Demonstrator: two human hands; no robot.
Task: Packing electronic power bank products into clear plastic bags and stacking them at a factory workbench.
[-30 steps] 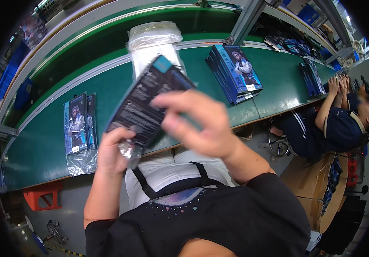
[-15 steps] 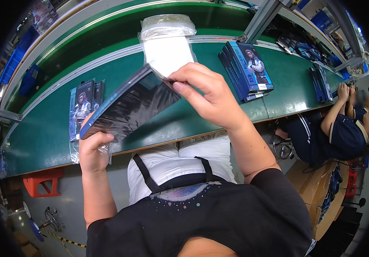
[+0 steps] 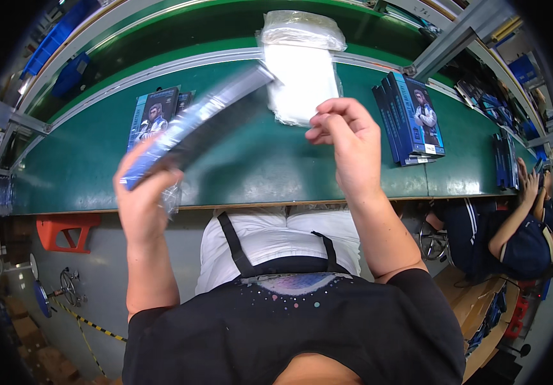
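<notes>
My left hand [image 3: 140,192] grips the near end of a flat dark box [image 3: 196,125] with blue edges, wrapped in clear film; the box is blurred and tilts up toward the far right over the green bench [image 3: 257,167]. My right hand [image 3: 347,144] hovers above the bench with its fingers curled and nothing in them. It is just right of a stack of clear plastic bags [image 3: 299,70] lying on the bench.
A pile of similar picture boxes [image 3: 154,112] lies at the left of the bench, and a row of them [image 3: 411,115] stands at the right. Farther right, another person [image 3: 520,224] sits working by more boxes [image 3: 504,160]. An orange crate [image 3: 65,228] sits below the bench.
My right hand has let go of the box and drawn back to the right. My left hand has swung the box leftward and turned it nearly edge-on.
</notes>
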